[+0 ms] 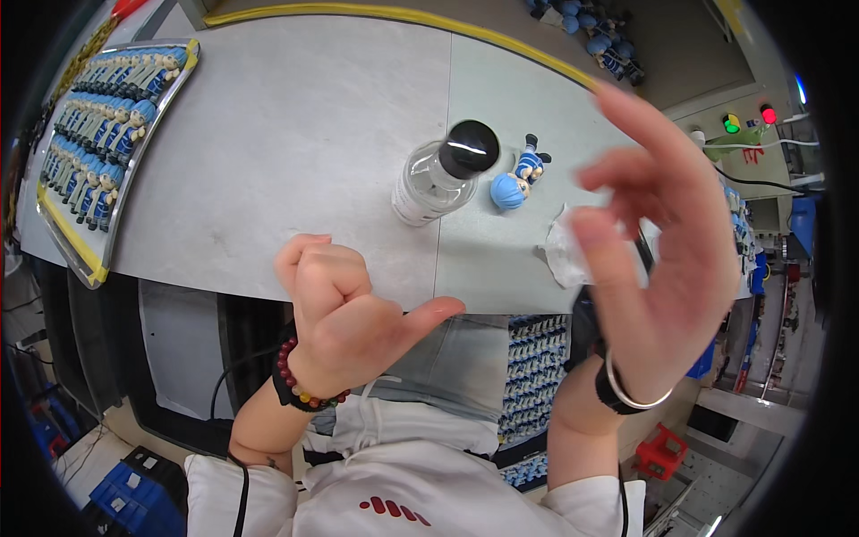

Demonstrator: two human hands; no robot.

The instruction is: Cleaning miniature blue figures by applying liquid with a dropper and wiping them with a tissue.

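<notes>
My left hand [335,300] is over the near edge of the table, its fingers curled in and the thumb stretched out to the right. Nothing shows in it. Raised on the right, my right hand [667,233] has its fingers bent and apart, somewhat blurred, with no object between them. A clear bottle with a black cap [432,183] stands on the table between my hands. Just right of the bottle lies a small figurine [522,174] with blue hair and a blue-and-white outfit. White crumpled tissue or cloth [565,253] lies partly behind my right hand.
A yellow-edged tray [67,234] with rows of similar figurines is at the far left of the table [295,116]. More figurines [599,40] lie in a recess beyond the yellow edge strip. Below the table's near edge, another batch of figurines [535,376] shows. Lit green and red buttons [732,123] are at right.
</notes>
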